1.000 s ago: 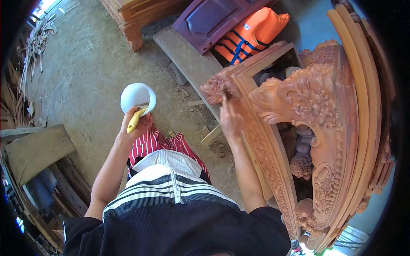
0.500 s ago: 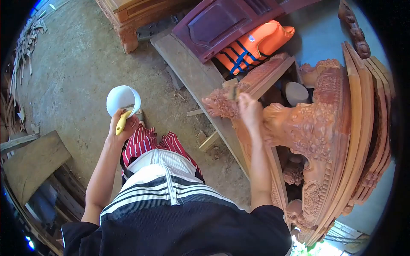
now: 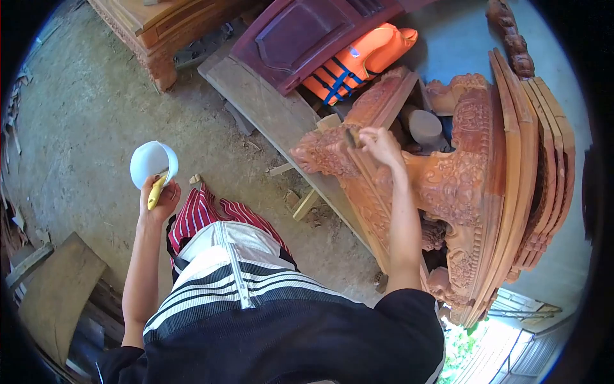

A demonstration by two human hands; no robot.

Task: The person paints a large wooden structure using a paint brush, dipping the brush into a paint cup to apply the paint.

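Note:
My left hand (image 3: 158, 200) grips the yellow handle of a white cup (image 3: 151, 164), held out over the dirt floor at the left. My right hand (image 3: 380, 144) holds a small brush (image 3: 351, 137) against the top corner of a large carved reddish wooden furniture piece (image 3: 460, 185) that stands at the right. The brush head touches the carving beside a lion-like figure (image 3: 318, 155).
A grey plank (image 3: 268, 115) lies on the floor beside the carving, with wood scraps (image 3: 304, 203) near it. Behind are a purple-brown door panel (image 3: 300, 38), an orange life vest (image 3: 358, 61) and a carved wooden cabinet (image 3: 160, 32). Boards (image 3: 57, 294) lie at lower left.
My right hand has moved up along the carved frame to its top corner. My left hand with the cup has drifted left in view as my head turned.

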